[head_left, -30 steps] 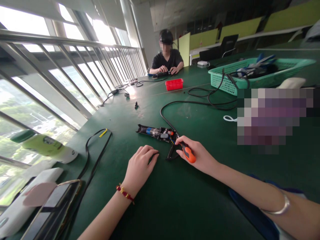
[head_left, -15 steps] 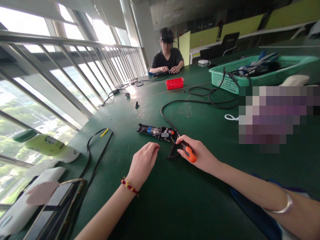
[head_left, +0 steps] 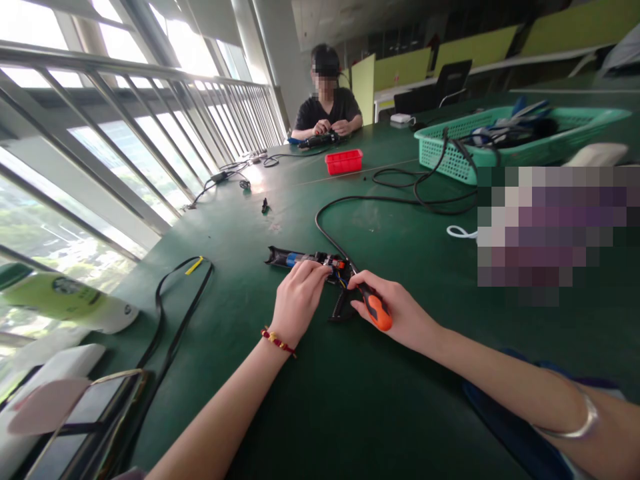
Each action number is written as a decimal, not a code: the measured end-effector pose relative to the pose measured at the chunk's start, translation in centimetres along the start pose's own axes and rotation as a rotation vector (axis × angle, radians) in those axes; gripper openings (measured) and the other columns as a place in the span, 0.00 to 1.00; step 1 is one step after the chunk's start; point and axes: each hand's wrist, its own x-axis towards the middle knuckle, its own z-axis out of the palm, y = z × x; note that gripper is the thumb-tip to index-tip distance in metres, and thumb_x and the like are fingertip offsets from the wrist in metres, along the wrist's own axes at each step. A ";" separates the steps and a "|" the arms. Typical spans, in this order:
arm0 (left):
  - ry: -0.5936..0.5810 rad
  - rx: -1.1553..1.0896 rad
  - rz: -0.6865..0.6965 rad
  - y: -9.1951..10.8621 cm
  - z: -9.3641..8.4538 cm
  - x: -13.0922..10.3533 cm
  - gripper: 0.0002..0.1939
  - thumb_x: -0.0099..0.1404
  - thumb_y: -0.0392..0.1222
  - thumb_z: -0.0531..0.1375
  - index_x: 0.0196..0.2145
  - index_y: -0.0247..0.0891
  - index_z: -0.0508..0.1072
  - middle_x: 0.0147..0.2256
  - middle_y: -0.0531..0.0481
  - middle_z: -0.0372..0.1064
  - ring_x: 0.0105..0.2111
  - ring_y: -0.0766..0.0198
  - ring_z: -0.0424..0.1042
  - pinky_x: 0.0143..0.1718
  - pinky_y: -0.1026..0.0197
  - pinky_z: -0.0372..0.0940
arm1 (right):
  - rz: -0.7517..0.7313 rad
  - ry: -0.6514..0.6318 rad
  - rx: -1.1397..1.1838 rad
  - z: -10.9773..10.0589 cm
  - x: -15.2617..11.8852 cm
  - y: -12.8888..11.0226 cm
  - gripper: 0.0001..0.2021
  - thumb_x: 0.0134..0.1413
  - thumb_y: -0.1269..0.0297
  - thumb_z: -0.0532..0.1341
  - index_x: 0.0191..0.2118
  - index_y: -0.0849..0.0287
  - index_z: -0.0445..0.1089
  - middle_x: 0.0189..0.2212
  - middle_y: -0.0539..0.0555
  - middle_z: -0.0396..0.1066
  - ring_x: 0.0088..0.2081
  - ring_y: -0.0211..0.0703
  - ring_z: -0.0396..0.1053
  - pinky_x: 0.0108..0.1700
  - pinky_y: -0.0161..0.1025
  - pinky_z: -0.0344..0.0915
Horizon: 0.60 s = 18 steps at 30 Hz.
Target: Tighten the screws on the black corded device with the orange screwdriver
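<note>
An opened black corded device (head_left: 299,259) lies on the green table, its inner parts showing: a blue band, silver pieces, a red-orange piece and thin wires. My left hand (head_left: 300,293) is over its near side, fingertips pinched together at the inner parts. What they pinch, if anything, is hidden. My right hand (head_left: 403,310) is wrapped round the orange and black handle of a screwdriver (head_left: 379,311). Its shaft points up and left to the cord end of the device. A curved black piece (head_left: 340,308) of the device sticks out between my hands.
A black cable (head_left: 360,198) runs from the device towards a green basket (head_left: 445,157) of tools. Beyond stand a red tray (head_left: 344,162) and a person (head_left: 327,110) handling a dark device. A small black part (head_left: 265,206), a strap (head_left: 193,313), a phone (head_left: 85,420) and a bottle (head_left: 75,303) lie leftward.
My left hand has moved up and right from beside the device onto its inner parts. My right hand keeps the screwdriver at the cord end. The whole view has shifted slightly.
</note>
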 end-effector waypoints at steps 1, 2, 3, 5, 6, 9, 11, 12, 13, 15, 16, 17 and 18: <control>-0.010 -0.005 0.007 0.0 0.0 0.0 0.10 0.67 0.37 0.50 0.39 0.37 0.70 0.35 0.48 0.68 0.37 0.63 0.67 0.40 0.61 0.64 | 0.006 -0.001 0.001 0.0 0.0 0.0 0.10 0.49 0.68 0.57 0.40 0.55 0.63 0.28 0.47 0.63 0.24 0.34 0.58 0.30 0.32 0.56; -0.017 -0.010 0.013 0.0 0.0 0.0 0.10 0.67 0.37 0.50 0.39 0.37 0.70 0.35 0.47 0.68 0.37 0.63 0.67 0.40 0.61 0.64 | 0.009 -0.003 0.002 0.0 0.0 0.0 0.10 0.49 0.68 0.57 0.40 0.55 0.63 0.27 0.46 0.63 0.24 0.34 0.58 0.29 0.31 0.56; -0.021 -0.012 0.016 0.0 0.0 0.1 0.10 0.67 0.37 0.50 0.39 0.37 0.70 0.35 0.47 0.68 0.37 0.63 0.67 0.40 0.61 0.64 | 0.012 -0.006 0.004 0.0 0.0 -0.1 0.10 0.49 0.68 0.57 0.40 0.55 0.62 0.27 0.46 0.63 0.24 0.34 0.58 0.29 0.31 0.56; -0.024 -0.009 0.013 0.0 0.0 0.1 0.10 0.67 0.37 0.50 0.39 0.38 0.70 0.35 0.48 0.69 0.37 0.63 0.67 0.40 0.60 0.64 | 0.018 -0.007 0.006 -0.1 0.0 -0.1 0.10 0.50 0.67 0.57 0.41 0.55 0.62 0.27 0.46 0.62 0.24 0.34 0.58 0.29 0.32 0.56; -0.023 -0.004 0.012 0.0 0.1 0.1 0.10 0.67 0.38 0.50 0.39 0.39 0.70 0.35 0.48 0.69 0.37 0.63 0.67 0.40 0.60 0.64 | 0.023 -0.008 0.005 -0.1 -0.1 -0.2 0.10 0.50 0.66 0.57 0.41 0.55 0.62 0.26 0.46 0.62 0.24 0.34 0.59 0.29 0.32 0.56; -0.027 0.007 0.019 0.0 0.1 0.1 0.09 0.67 0.37 0.50 0.39 0.39 0.70 0.35 0.49 0.69 0.37 0.63 0.67 0.40 0.61 0.63 | 0.051 -0.009 0.002 -0.3 -0.2 -0.6 0.10 0.51 0.65 0.57 0.41 0.56 0.62 0.25 0.46 0.62 0.25 0.35 0.60 0.30 0.33 0.58; -0.027 0.009 0.026 0.0 0.1 0.1 0.09 0.67 0.37 0.50 0.39 0.38 0.70 0.35 0.49 0.69 0.37 0.63 0.67 0.39 0.61 0.63 | 0.062 0.001 0.004 -0.3 -0.3 -0.9 0.11 0.51 0.64 0.57 0.41 0.56 0.62 0.25 0.47 0.63 0.25 0.36 0.61 0.31 0.34 0.59; -0.027 0.010 0.028 0.0 0.1 0.1 0.09 0.67 0.37 0.50 0.39 0.38 0.70 0.35 0.48 0.69 0.37 0.63 0.67 0.39 0.61 0.63 | 0.061 0.019 0.006 -0.3 -0.3 -1.0 0.11 0.50 0.64 0.57 0.42 0.56 0.62 0.26 0.47 0.64 0.25 0.36 0.61 0.31 0.35 0.60; -0.025 0.009 0.029 0.0 0.1 0.1 0.09 0.67 0.37 0.50 0.39 0.37 0.70 0.35 0.48 0.68 0.36 0.63 0.67 0.39 0.61 0.63 | 0.054 0.041 0.010 -0.3 -0.4 -1.2 0.12 0.50 0.63 0.58 0.42 0.56 0.63 0.28 0.48 0.65 0.26 0.37 0.62 0.32 0.35 0.61; -0.020 0.004 0.030 0.0 0.2 0.1 0.09 0.67 0.37 0.51 0.39 0.36 0.70 0.35 0.48 0.68 0.36 0.63 0.67 0.38 0.61 0.63 | 0.030 0.103 0.024 -0.3 -0.5 -1.4 0.13 0.50 0.63 0.58 0.43 0.56 0.63 0.31 0.50 0.67 0.29 0.38 0.64 0.33 0.36 0.62; -0.022 0.000 0.032 0.0 0.2 0.1 0.09 0.67 0.37 0.51 0.39 0.36 0.70 0.34 0.48 0.68 0.36 0.63 0.67 0.38 0.61 0.64 | 0.018 0.144 0.035 -0.3 -0.6 -1.4 0.13 0.51 0.62 0.58 0.44 0.56 0.64 0.32 0.50 0.68 0.30 0.38 0.65 0.34 0.36 0.63; -0.026 -0.004 0.035 0.0 0.2 0.1 0.09 0.67 0.37 0.51 0.39 0.36 0.70 0.35 0.48 0.68 0.36 0.63 0.67 0.38 0.61 0.64 | 0.006 0.188 0.047 -0.4 -0.6 -1.5 0.13 0.52 0.62 0.57 0.45 0.56 0.64 0.33 0.51 0.68 0.31 0.39 0.66 0.35 0.36 0.63; -0.031 -0.006 0.038 0.0 0.2 0.1 0.09 0.67 0.37 0.50 0.39 0.36 0.70 0.35 0.48 0.68 0.36 0.63 0.67 0.38 0.61 0.64 | -0.008 0.230 0.061 -0.4 -0.7 -1.5 0.13 0.53 0.61 0.57 0.45 0.56 0.64 0.33 0.51 0.69 0.31 0.39 0.66 0.35 0.35 0.63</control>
